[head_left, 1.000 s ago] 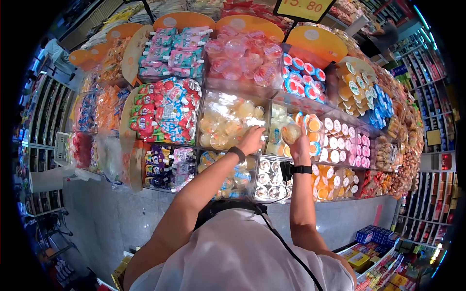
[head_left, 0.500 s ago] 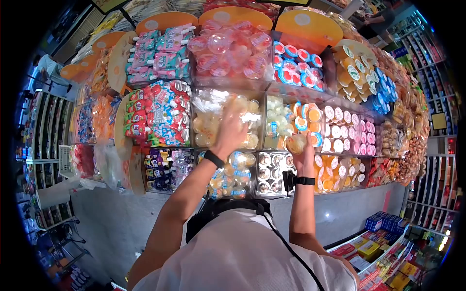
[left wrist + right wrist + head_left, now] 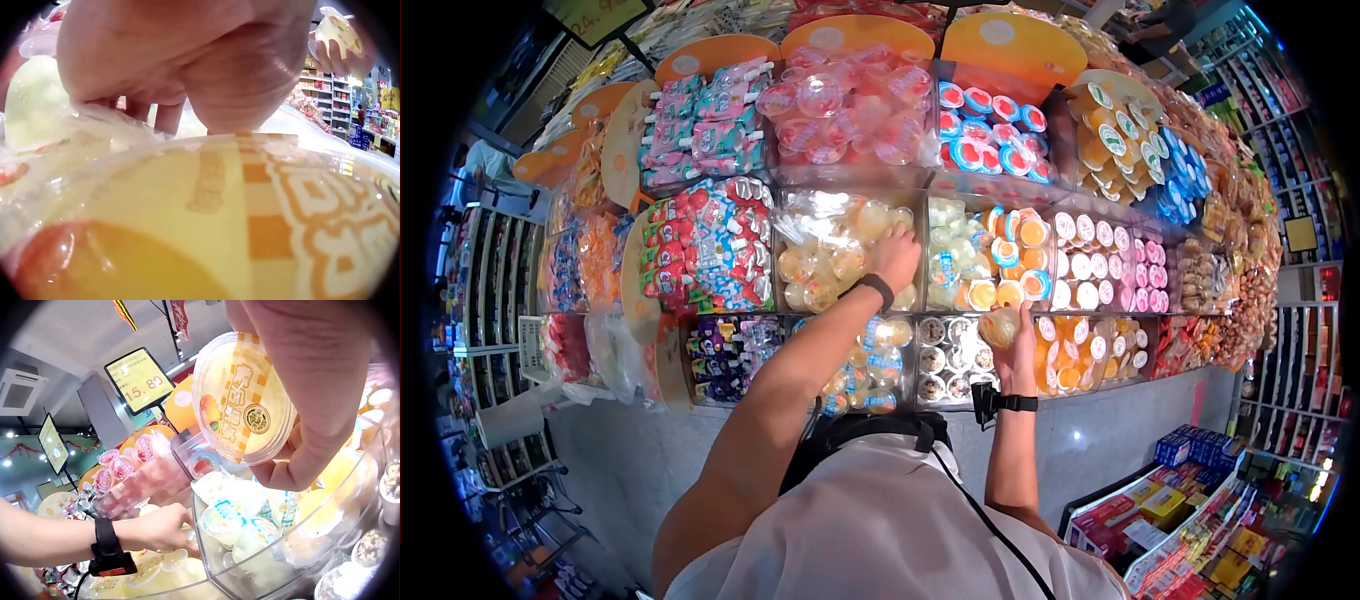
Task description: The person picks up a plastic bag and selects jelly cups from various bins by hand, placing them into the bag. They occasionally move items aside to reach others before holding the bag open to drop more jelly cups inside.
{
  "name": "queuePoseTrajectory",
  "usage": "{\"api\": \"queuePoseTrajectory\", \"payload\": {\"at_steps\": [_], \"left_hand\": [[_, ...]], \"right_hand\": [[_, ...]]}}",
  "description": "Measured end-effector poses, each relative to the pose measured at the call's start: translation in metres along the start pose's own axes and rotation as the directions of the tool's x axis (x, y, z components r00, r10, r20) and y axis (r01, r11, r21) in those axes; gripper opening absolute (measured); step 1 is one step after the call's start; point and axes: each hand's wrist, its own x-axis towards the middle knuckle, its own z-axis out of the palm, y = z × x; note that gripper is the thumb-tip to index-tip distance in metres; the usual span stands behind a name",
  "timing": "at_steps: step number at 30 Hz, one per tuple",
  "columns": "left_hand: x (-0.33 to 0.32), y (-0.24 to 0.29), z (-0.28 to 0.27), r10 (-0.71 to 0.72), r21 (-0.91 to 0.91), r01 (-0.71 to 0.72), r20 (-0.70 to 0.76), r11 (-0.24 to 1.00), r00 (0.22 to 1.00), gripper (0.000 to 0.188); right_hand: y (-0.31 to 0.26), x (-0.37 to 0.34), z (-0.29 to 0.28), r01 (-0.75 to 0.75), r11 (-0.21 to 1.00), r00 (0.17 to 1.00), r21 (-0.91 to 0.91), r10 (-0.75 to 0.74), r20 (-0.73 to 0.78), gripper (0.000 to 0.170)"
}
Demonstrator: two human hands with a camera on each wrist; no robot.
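Observation:
In the head view my left hand (image 3: 897,258) reaches into the right side of a bin of pale yellow jelly cups (image 3: 810,262). Its fingers point down among the cups, and whether they pinch one is hidden. A large cup (image 3: 156,219) fills the lower left wrist view, below that hand's palm. My right hand (image 3: 1017,355) grips a round, clear-lidded yellow jelly cup (image 3: 998,327) above the front bins. The right wrist view shows the lid of this cup (image 3: 240,403), with orange checks and lettering, held between thumb and fingers.
Clear dividers (image 3: 215,575) separate the bins. Around them are pouches (image 3: 710,245), pink cups (image 3: 830,110), blue-rimmed cups (image 3: 990,130) and white-lidded cups (image 3: 1090,260). A price sign (image 3: 139,381) stands behind. Boxed goods (image 3: 1165,500) lie at lower right.
The head view has shifted over the display. My left hand has moved within the pale cup bin, back toward its right side. My right hand, still gripping its cup, has come down toward the front bins.

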Motion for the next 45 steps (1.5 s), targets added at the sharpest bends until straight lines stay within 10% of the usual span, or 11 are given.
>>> {"api": "queuePoseTrajectory", "payload": {"at_steps": [13, 28, 32, 34, 39, 42, 45], "left_hand": [[0.0, -0.007, -0.001, 0.05, -0.167, -0.053, -0.018, 0.985, 0.999, 0.012], [-0.048, -0.029, -0.093, -0.305, -0.628, 0.099, -0.229, 0.772, 0.924, 0.027], [-0.069, -0.075, -0.116, -0.602, -0.856, 0.151, -0.211, 0.494, 0.77, 0.022], [-0.079, -0.097, -0.128, -0.782, -0.972, 0.189, 0.006, 0.142, 0.623, 0.023], [-0.088, -0.151, -0.115, -0.89, -0.998, -0.004, -0.058, 0.063, 0.453, 0.028], [-0.085, -0.162, -0.099, -0.912, -0.993, 0.081, -0.049, 0.089, 0.408, 0.026], [-0.073, -0.151, -0.096, -0.884, -0.87, 0.33, -0.214, 0.367, 0.416, 0.02]], "right_hand": [[0.007, 0.004, -0.007, -0.022, 0.999, 1.0, 0.045, 0.023, -0.009, 0.039], [0.018, 0.021, -0.003, -0.177, 0.968, 0.983, 0.177, 0.182, -0.014, 0.049], [0.008, 0.015, 0.016, -0.265, 0.926, 0.964, 0.269, 0.245, 0.106, 0.047], [0.0, 0.002, 0.035, -0.24, 0.932, 0.965, 0.272, 0.198, 0.175, 0.042], [-0.007, 0.007, 0.064, -0.177, 0.982, 0.919, -0.072, 0.191, 0.345, 0.045], [-0.004, 0.021, 0.09, 0.018, 0.908, 0.931, -0.418, 0.138, 0.339, 0.063], [-0.011, 0.031, 0.125, 0.563, 0.055, 0.826, -0.824, -0.057, 0.561, 0.064]]}}
